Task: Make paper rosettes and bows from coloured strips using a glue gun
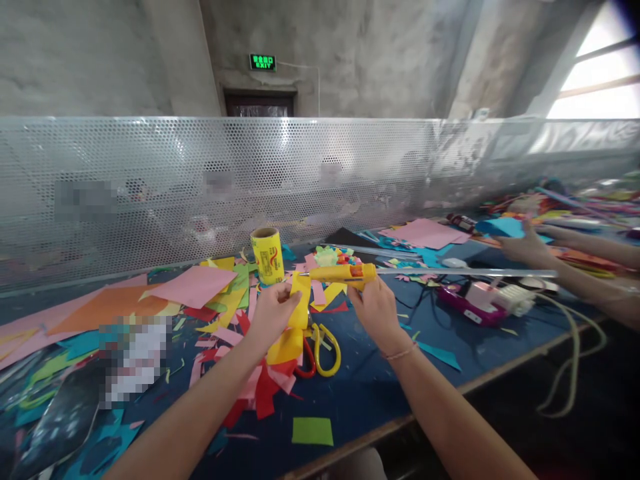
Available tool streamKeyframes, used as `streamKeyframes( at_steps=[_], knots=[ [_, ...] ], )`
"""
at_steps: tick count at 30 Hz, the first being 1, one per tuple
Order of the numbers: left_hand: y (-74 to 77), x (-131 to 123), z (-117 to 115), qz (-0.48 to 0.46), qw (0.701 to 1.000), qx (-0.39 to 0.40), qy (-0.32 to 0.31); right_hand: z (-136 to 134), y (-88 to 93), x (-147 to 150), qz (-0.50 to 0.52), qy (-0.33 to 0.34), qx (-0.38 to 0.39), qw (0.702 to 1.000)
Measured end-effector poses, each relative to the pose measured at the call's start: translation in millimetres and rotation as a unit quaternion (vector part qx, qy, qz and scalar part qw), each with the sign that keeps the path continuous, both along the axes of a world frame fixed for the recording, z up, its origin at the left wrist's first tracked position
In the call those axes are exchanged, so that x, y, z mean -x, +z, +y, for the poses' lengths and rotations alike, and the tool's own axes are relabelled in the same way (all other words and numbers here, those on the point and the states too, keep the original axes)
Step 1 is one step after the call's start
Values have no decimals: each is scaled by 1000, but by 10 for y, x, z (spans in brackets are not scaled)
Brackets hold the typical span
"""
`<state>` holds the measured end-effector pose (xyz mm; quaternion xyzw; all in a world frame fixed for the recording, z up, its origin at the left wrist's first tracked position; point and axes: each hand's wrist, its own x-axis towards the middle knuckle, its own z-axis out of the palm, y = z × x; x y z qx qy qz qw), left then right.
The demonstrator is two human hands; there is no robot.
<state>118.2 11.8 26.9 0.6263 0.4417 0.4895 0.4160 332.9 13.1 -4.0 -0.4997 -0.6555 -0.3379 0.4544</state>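
Observation:
My left hand point(275, 312) pinches a yellow paper strip point(300, 300) by its upper part, and the strip hangs down in a bend. In my right hand point(375, 307) is a yellow hot glue gun point(335, 273), its nozzle pointing left and touching or almost touching the strip's top. A long clear glue stick point(465, 272) sticks out of the gun's back to the right. Under my hands lie scissors with one red and one yellow handle point(329, 353), partly covered by the strip. Pink and red paper strips point(265, 390) are heaped beside them.
A yellow cardboard tube point(268, 256) stands behind my left hand. A green paper rectangle point(313, 431) lies near the table edge. Coloured sheets point(193, 285) spread to the left. At right are a purple power strip point(470, 307) with cables and another person's hands point(525, 247). A perforated metal screen point(165, 153) closes the back.

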Motion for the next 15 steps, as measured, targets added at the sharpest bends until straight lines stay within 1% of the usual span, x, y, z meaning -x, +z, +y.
streamKeyframes(
  at_steps=[3,9,12,15],
  knots=[
    [15,3,-13,7,1000,-14,-11,-6,21,-26,-2,-6,-3,1000],
    [54,24,-11,55,997,-42,21,-13,40,-38,10,4,13,1000],
    [64,29,-4,59,996,-58,36,-12,37,-34,8,13,19,1000],
    [66,31,-2,54,996,-61,32,-9,37,-41,6,26,16,1000]
  ],
)
